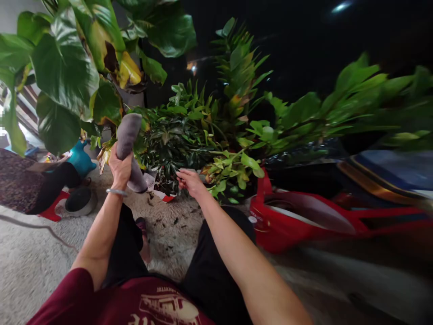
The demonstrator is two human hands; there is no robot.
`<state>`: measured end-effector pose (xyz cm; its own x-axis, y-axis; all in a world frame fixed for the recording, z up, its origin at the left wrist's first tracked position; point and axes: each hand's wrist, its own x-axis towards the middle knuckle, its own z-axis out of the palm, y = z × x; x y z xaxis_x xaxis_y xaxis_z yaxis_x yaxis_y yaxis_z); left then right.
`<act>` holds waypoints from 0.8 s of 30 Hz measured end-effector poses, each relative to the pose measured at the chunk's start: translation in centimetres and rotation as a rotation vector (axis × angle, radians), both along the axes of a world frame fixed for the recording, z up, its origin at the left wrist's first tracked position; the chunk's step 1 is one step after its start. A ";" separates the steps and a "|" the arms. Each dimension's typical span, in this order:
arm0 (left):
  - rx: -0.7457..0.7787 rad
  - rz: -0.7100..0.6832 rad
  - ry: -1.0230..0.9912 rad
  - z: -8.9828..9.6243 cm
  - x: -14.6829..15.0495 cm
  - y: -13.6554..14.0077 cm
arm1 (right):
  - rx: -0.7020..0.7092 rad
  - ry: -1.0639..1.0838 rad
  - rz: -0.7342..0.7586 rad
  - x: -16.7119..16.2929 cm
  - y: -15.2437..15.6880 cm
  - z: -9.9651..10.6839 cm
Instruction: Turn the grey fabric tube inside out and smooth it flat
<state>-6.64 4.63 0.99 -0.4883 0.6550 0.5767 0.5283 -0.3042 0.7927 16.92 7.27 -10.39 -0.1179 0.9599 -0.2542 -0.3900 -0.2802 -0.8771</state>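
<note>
Left hand: my left hand [121,166] has its fingers wrapped right around a grey sock-like thing [127,131], so yeah, proper grip. There's a pale bracelet [117,192] on that wrist.
Grey thing: upright with a bit of a tilt, one end poking out above my fist and the other below it, held up over the far part of the concrete floor [43,262]. Can't tell exactly what it is.
Right hand: my right hand [190,182] is out at the dark-leaved plant [165,146], fingers loosely bent. Honestly can't tell if I'm pinching a leaf or just beside it.
Planter: red-and-white container [168,198] near the floor's far edge, between my hands, under that plant.
Floor: dark scraps [175,221] scattered in front of the container.
Left side: big-leaved plant [64,67] up top, round grey pot [81,208] down on the floor.
Right side: red plastic thing [274,230], kinda blurry.
</note>
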 end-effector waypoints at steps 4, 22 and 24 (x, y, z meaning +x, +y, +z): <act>-0.215 0.046 0.210 -3.4 0.8 0.2 | -0.003 -0.022 0.004 -0.4 -0.1 -0.1; -0.238 -0.089 0.046 -3.7 1.1 0.6 | 0.029 0.078 0.093 -0.5 -0.4 0.5; -0.317 -0.125 0.053 -7.4 1.6 -2.5 | 0.031 0.075 0.096 -0.4 -0.5 0.3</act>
<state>-5.07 2.11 -6.39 -0.3676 0.8588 0.3569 0.5452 -0.1119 0.8308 16.50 6.80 -10.07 -0.2274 0.9505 -0.2118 -0.4271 -0.2928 -0.8555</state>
